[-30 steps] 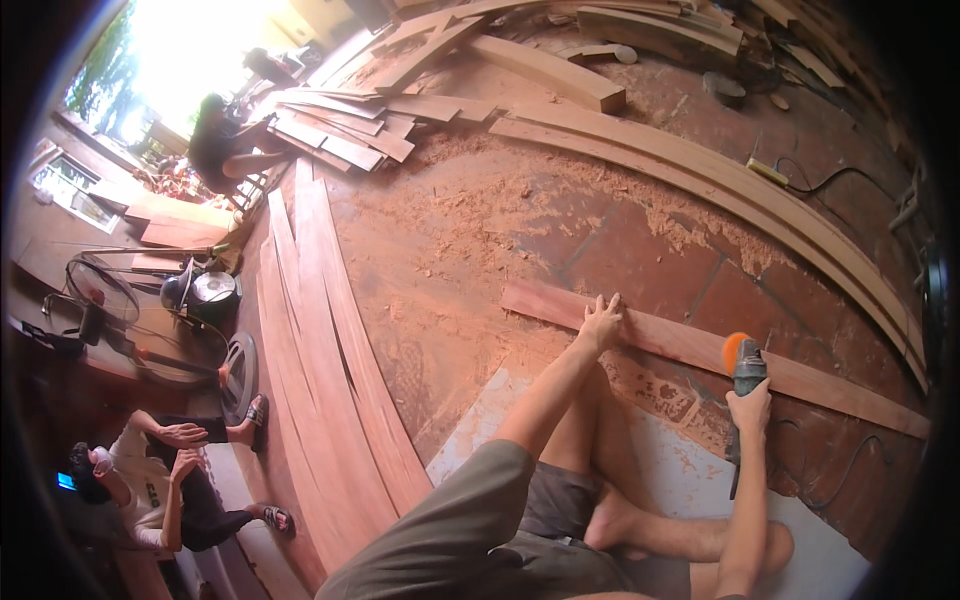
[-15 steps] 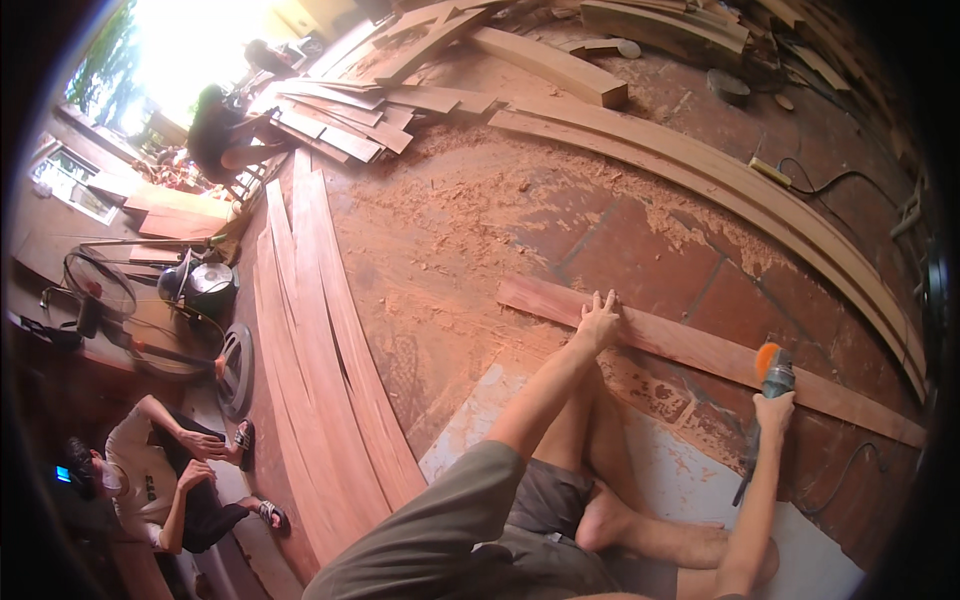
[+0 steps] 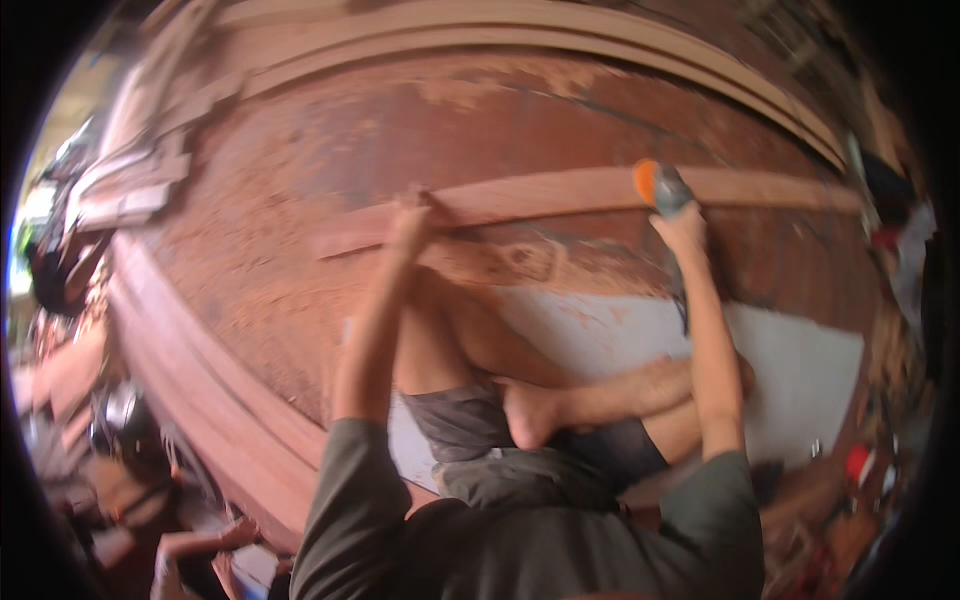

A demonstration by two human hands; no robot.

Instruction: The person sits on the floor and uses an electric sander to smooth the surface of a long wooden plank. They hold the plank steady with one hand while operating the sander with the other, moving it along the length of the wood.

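Note:
A long reddish wooden plank (image 3: 530,195) lies across the floor in front of my crossed legs. My left hand (image 3: 412,212) rests on the plank toward its left end; the fingers are blurred but look laid over it, not wrapped round it. In my right hand (image 3: 683,228) is an angle grinder (image 3: 671,190) with an orange disc (image 3: 646,182). The grinder is over the right half of the plank; whether the disc touches the wood I cannot tell. Its dark cord hangs down beside my right forearm.
Sawdust covers the tiled floor (image 3: 300,170). A pale sheet (image 3: 790,360) lies under my legs. Reddish boards (image 3: 210,390) lie at the left, and long pale boards (image 3: 560,20) curve along the far side. At the lower left a person's arm (image 3: 200,543) shows; another person (image 3: 60,275) is farther up.
The view has swung to the right and down, so the plank lies more level and my arms show more fully. My right hand still holds the grinder, and my left hand stays on the plank.

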